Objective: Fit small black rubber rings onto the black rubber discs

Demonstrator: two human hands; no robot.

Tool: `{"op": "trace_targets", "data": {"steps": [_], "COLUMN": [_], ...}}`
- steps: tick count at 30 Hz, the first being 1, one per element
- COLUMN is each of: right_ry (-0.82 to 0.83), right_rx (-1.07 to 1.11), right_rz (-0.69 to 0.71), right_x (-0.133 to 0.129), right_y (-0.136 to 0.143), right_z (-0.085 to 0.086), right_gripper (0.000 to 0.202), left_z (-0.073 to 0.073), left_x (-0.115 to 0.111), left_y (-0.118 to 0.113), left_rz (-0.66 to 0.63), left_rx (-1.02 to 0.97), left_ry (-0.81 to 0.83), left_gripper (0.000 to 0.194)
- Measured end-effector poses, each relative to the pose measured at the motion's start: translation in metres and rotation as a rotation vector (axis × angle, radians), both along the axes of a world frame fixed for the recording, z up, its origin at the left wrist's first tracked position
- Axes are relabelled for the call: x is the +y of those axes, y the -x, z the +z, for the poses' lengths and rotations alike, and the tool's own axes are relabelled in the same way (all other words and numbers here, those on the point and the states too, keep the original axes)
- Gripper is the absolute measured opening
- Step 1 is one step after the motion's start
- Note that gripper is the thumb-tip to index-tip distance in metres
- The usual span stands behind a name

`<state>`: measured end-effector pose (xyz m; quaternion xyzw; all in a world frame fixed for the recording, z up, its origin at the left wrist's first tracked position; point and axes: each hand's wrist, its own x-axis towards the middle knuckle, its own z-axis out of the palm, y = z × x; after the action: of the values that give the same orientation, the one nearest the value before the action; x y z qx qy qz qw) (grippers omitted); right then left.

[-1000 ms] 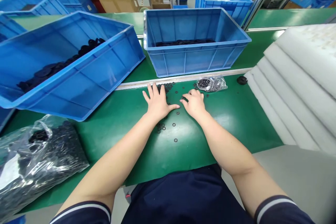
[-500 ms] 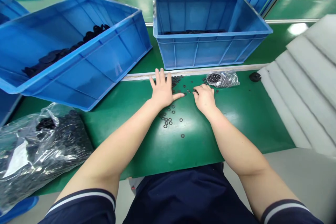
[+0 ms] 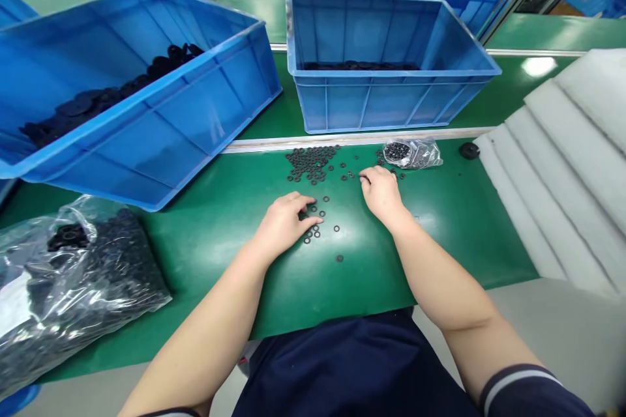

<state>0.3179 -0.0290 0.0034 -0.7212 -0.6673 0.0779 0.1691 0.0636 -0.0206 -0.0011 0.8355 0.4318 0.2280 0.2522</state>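
Observation:
Many small black rings (image 3: pixel 313 159) lie in a cluster on the green table, with looser rings (image 3: pixel 336 229) scattered nearer the front. My left hand (image 3: pixel 287 221) rests at the left edge of the loose rings, thumb and fingers apart around a few of them. To the right, my right hand (image 3: pixel 380 190) touches the table with its fingers curled together; whatever is under the fingertips is too small to make out. Just behind it lies a small clear bag (image 3: pixel 424 153) with black and shiny pieces at its mouth.
Two blue crates, one at the left (image 3: pixel 220 98) and one at the back (image 3: pixel 391 101), hold black parts. A large clear bag (image 3: pixel 112 280) fills the left front. White foam sheets (image 3: pixel 562 163) stand at the right beside a black round part (image 3: pixel 469 150).
My left hand has moved from the ring cluster toward the front left, uncovering the cluster, and its spread fingers have curled. My right hand has stayed nearly in place.

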Motion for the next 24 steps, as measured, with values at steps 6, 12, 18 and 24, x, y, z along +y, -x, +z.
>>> {"op": "trace_targets", "data": {"steps": [6, 12, 18, 24], "right_ry": [-0.014, -0.064, 0.003, -0.008], "right_rx": [-0.007, 0.057, 0.062, 0.044], "right_rz": [-0.070, -0.095, -0.059, -0.031], "right_x": [0.001, -0.003, -0.007, -0.009], "right_y": [-0.010, -0.020, -0.012, -0.006], "right_z": [0.000, -0.001, 0.006, 0.007], "right_gripper": [0.031, 0.027, 0.015, 0.015], "left_z": [0.001, 0.009, 0.022, 0.024], "left_x": [0.005, -0.003, 0.001, -0.003], "left_y": [-0.028, -0.006, 0.029, 0.029], "left_rz": [-0.060, -0.021, -0.066, -0.191], "left_rx": [-0.001, -0.038, -0.035, 0.044], "left_ry": [0.023, 0.026, 0.175, 0.187], "left_gripper": [0.025, 0.030, 0.028, 0.024]}}
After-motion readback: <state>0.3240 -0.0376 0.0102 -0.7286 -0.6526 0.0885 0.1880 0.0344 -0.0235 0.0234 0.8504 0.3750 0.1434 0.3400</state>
